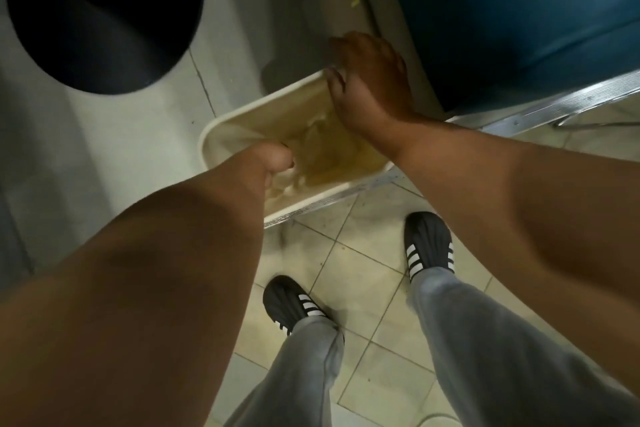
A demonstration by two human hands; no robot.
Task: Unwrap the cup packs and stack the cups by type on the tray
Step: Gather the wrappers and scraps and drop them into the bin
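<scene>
A cream plastic tray (221, 121) is tilted in front of me, its near edge resting on a metal rail (346, 192). My left hand (273, 159) is curled shut over the tray's near-left side; the forearm hides that rim. My right hand (370, 87) grips the tray's far right corner, fingers bent over the rim. Inside the tray lies something pale and crumpled like clear wrapping (322, 146), blurred by motion. No cups are visible.
A round black bin (104, 10) stands at the upper left on the pale floor. A large blue container (519, 17) sits at the upper right above a metal frame (571, 100). Below are beige floor tiles (363, 253), my grey trouser legs and black striped shoes.
</scene>
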